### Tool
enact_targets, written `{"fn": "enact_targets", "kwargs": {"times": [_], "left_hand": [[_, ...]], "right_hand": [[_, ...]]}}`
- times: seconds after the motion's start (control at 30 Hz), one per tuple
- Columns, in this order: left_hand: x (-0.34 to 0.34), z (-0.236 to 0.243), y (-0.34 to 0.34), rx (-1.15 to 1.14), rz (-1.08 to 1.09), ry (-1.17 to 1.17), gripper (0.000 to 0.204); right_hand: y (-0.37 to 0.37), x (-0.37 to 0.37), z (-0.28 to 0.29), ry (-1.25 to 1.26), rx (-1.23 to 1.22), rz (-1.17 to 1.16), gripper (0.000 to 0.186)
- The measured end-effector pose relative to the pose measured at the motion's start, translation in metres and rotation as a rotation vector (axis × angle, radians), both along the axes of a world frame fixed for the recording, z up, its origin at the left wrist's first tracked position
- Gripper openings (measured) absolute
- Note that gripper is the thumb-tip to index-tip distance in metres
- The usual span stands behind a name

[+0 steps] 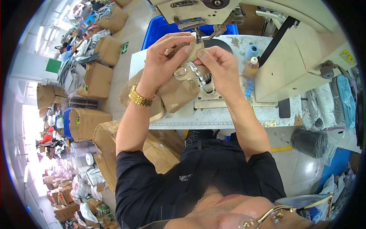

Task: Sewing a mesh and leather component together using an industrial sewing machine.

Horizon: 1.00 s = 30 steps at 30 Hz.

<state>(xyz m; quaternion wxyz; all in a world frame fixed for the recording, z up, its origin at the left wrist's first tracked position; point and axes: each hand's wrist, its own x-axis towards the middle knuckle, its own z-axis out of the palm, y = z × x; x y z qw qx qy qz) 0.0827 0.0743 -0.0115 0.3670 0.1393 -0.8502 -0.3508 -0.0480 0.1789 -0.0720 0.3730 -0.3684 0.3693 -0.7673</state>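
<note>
A tan bag [179, 97] with mesh panels and a metal D-ring [180, 72] lies over the arm of the sewing machine [198, 13]. My left hand [162, 61] is closed on the bag's upper left part, its fingertips close beside the machine's needle and presser foot [199, 38]. From the right, my right hand [223, 68] pinches the bag's edge between thumb and forefinger, just below the presser foot. A shiny silver twisted strip [196, 73] hangs between my hands. The cloth right under the needle is partly hidden by my fingers.
A blue bin [154, 32] stands behind the white table [179, 125]. Right of my hands are a blue thread cone [252, 51], a bottle [250, 68] and a dark phone-like slab [284, 108]. Cardboard boxes [95, 78] line the left; a large carton [160, 147] sits below the table edge.
</note>
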Motion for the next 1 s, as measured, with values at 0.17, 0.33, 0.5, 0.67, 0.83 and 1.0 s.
{"fn": "enact_targets", "kwargs": {"times": [0.17,0.33,0.5,0.67,0.83,1.0], "left_hand": [[0.000,0.002,-0.001,-0.092,0.018,-0.042,0.023],[-0.001,0.003,0.001,-0.016,0.053,-0.056,0.024],[-0.001,0.005,0.002,-0.011,0.077,-0.073,0.023],[-0.003,0.006,0.004,-0.050,0.092,-0.073,0.023],[-0.006,0.009,0.011,-0.059,0.138,-0.097,0.021],[-0.009,0.005,0.014,-0.121,0.180,-0.081,0.020]], "right_hand": [[-0.001,-0.001,0.002,0.056,0.019,-0.066,0.019],[-0.003,-0.003,0.002,0.069,0.045,-0.080,0.018],[-0.002,-0.007,0.010,0.125,0.110,-0.096,0.018],[-0.004,-0.014,0.011,0.176,0.129,-0.111,0.018],[-0.002,-0.022,0.012,0.206,0.130,-0.078,0.018],[-0.004,-0.029,0.011,0.212,0.112,0.003,0.019]]}}
